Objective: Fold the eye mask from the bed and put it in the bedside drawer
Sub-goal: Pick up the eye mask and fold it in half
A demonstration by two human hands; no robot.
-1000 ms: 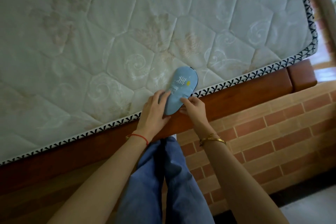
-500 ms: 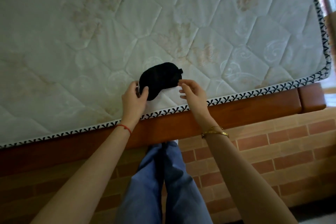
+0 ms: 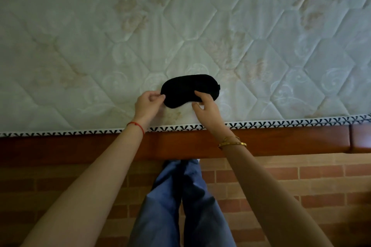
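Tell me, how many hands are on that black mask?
2. The left hand pinches the left end of the mask; the right hand pinches its lower edge near the middle. Both are in plain view.

text: none legible | eye mask [image 3: 189, 90]: plain black face showing, no lettering | mattress [image 3: 200, 26]: quilted pattern only, no readable label

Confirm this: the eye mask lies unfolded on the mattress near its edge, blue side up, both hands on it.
Not quite: in the head view the eye mask shows black, not blue. The rest holds: it lies unfolded on the mattress near its edge, with the left hand and the right hand on it.
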